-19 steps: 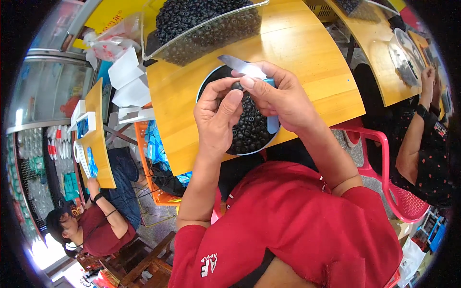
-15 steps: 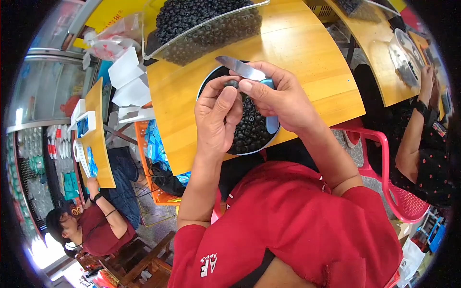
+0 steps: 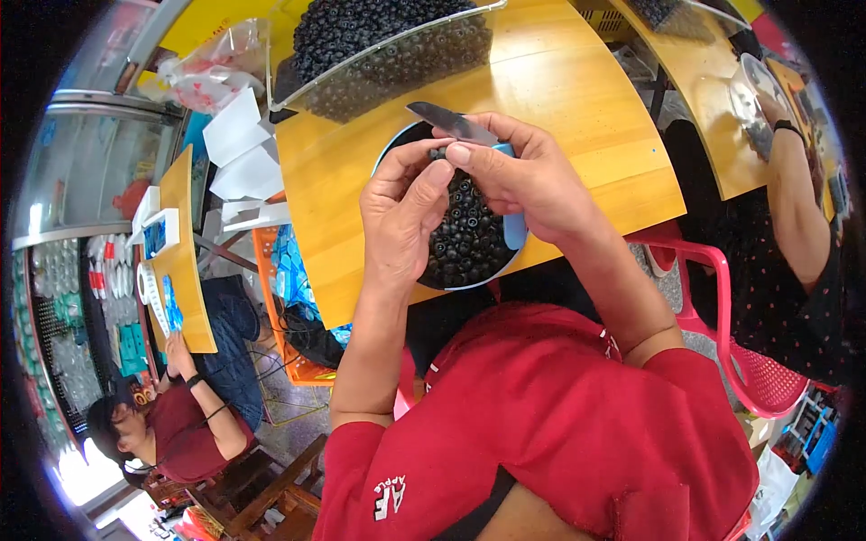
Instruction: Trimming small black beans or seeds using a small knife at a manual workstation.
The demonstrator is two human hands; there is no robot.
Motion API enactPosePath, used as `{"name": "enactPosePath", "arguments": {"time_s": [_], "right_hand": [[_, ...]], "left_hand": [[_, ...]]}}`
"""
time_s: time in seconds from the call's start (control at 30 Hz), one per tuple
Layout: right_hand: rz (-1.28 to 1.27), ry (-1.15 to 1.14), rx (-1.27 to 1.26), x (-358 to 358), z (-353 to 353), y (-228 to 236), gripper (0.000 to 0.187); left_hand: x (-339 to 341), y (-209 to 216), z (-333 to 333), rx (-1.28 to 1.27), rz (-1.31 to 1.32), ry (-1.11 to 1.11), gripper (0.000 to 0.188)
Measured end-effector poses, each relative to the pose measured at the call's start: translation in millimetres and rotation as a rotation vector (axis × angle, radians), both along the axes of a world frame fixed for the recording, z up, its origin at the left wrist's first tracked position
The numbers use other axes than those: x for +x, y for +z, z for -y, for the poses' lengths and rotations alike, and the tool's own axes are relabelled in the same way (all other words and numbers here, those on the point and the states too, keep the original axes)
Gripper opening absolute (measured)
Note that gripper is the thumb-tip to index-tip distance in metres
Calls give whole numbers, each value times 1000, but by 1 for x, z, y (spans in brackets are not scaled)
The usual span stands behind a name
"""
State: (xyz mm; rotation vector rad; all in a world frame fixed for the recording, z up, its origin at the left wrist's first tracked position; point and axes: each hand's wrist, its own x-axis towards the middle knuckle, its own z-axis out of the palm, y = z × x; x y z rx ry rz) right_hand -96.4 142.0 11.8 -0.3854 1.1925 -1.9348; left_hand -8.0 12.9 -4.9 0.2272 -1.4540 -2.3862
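Observation:
In my right hand (image 3: pixel 532 180) is a knife (image 3: pixel 451 123) with a light blue handle; its blade points up and left. My left hand (image 3: pixel 397 216) pinches a small dark round part (image 3: pixel 438 153), mostly hidden by the fingers. Both hands meet, fingertips close together, above a round basin (image 3: pixel 394 142) with a pale blue rim. Inside it lie many small black round parts (image 3: pixel 467 239) with holes in their middles.
A clear bin (image 3: pixel 388 86) heaped with similar black parts stands on the wooden table (image 3: pixel 586 135) beyond the basin. An orange crate (image 3: pixel 302 371) is at left, a pink chair (image 3: pixel 722 325) at right. Other people work at a left table (image 3: pixel 188 270) and a right table (image 3: pixel 722 135).
My hands stay over the basin. The knife blade has tilted and looks darker, and the small part sits deeper between my fingers. The arms of the people on both sides have shifted.

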Motion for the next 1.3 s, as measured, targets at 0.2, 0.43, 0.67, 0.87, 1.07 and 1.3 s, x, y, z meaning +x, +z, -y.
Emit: {"name": "enactPosePath", "arguments": {"time_s": [0.2,0.43,0.67,0.87,1.07,1.3], "right_hand": [[-231,-21,212,-8,0,10,29],[-93,48,98,-7,-3,5,30],[-74,-2,66,-5,2,4,27],[-101,-29,145,-7,2,0,28],[-29,5,88,-4,7,-2,27],[-73,23,-30,-2,9,-2,23]], "left_hand": [[-2,10,0,-298,119,14,21],[-1,2,-1,-149,71,-34,20],[2,4,-2,-149,130,72,18],[4,12,-3,-285,136,101,21],[7,3,0,-157,136,85,19],[6,5,6,71,65,40,18]]}}
